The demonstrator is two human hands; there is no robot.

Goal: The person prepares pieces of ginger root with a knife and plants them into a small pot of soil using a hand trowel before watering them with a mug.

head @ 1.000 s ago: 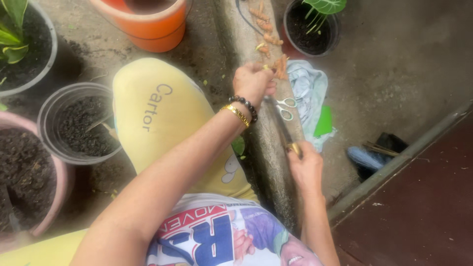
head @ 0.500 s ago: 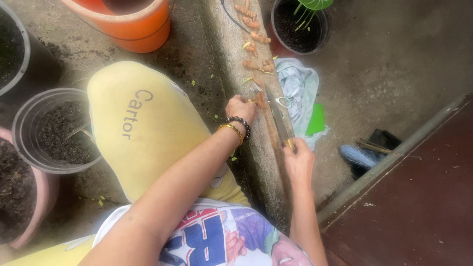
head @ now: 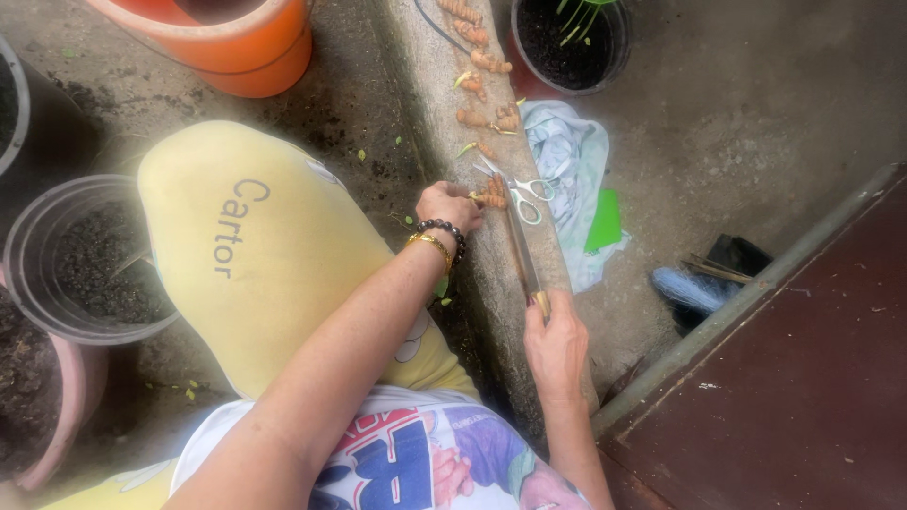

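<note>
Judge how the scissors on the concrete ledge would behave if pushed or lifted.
The scissors lie flat with handles spread, so they would probably slide, not roll. They look stiff, though the blades may swing on lifting. The ledge is narrow, so a sideways push could drop them onto the cloth.

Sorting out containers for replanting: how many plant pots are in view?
5, maybe more off-frame: orange plastic pot top left, black pot top, clear soil-filled pot left, pink pot bottom left, dark pot at left edge.

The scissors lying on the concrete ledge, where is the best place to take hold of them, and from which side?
Take the scissors by the white handle loops, which point toward the cloth; come from that side. The blades point toward the left hand and roots, so that end looks crowded and sharp.
</note>
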